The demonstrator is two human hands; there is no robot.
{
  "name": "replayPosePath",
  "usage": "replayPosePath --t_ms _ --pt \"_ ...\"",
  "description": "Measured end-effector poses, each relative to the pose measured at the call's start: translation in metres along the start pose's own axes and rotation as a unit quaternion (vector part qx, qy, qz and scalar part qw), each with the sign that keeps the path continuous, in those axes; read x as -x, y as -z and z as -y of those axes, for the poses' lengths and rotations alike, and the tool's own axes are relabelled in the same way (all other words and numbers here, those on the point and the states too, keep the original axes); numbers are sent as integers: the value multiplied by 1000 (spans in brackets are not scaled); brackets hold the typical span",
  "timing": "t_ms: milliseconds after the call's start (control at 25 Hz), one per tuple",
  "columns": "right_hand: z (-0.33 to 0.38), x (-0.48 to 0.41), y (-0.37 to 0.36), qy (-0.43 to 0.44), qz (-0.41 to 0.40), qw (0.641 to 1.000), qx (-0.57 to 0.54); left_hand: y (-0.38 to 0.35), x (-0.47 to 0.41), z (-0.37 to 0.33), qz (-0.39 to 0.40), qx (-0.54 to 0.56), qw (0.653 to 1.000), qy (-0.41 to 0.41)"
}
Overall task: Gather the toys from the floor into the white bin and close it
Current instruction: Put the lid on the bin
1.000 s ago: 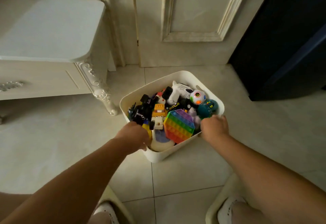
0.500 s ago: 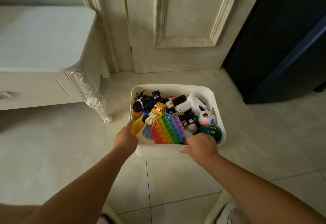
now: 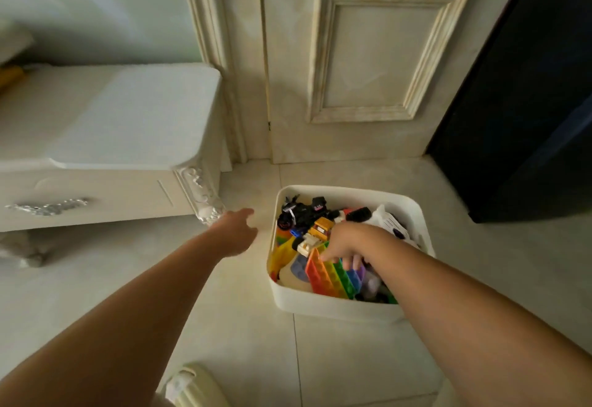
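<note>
The white bin (image 3: pixel 336 305) on the right is full of toys but not closed yet. Your left hand (image 3: pixel 235 233) is spread wide. Your right hand (image 3: pixel 347 241) touches the rainbow toy (image 3: pixel 336 278); I cannot tell if it grips.

Both hands let go of the near edge of the white bin (image 3: pixel 333 306). The left hand (image 3: pixel 235 233) is now off the bin and out to its left side, over the floor, with its fingers stretched out flat. The right hand (image 3: pixel 347 243) is now inside the bin, and its fingers (image 3: pixel 356 261) touch the top edge of the rainbow pop toy (image 3: pixel 336 280). I cannot tell if they grip it. The bin, turned corner-first a second ago, now sits straight on the floor.
</note>
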State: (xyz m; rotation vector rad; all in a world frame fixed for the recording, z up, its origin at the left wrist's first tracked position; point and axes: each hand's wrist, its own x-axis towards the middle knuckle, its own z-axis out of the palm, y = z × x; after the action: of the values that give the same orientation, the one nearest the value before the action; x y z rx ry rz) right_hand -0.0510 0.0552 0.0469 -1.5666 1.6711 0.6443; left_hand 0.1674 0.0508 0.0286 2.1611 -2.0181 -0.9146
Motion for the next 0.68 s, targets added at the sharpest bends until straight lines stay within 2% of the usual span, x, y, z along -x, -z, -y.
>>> replayPosePath --t_ms 80,120,160,240,320,400,440,480,520,600,680 --pt "41 -4 29 54 -82 993 -72 40 -1 14 -71 70 994 40" --pt "59 -8 36 89 -125 981 -119 54 -1 20 -100 149 981 68" --pt "77 -9 40 128 -160 961 -186 64 1 28 -117 259 954 99" --pt "105 -13 37 189 -181 899 -351 78 3 37 -124 492 850 145" --pt "123 -17 28 207 -141 843 -476 93 -1 41 -118 664 720 164" --pt "134 -26 22 197 -121 831 -506 106 -11 46 -107 783 594 153" --pt "138 -29 21 194 -125 831 -506 111 -15 47 -105 818 546 145" --pt "140 -28 21 193 -131 829 -509 113 -21 50 -109 837 518 141" --pt "139 -30 22 191 -136 824 -515 114 -26 51 -121 834 519 145" --pt "129 -29 24 180 -142 817 -529 109 -33 50 -166 795 560 165" --pt "113 -26 27 164 -150 809 -545 103 -35 47 -210 768 581 167"
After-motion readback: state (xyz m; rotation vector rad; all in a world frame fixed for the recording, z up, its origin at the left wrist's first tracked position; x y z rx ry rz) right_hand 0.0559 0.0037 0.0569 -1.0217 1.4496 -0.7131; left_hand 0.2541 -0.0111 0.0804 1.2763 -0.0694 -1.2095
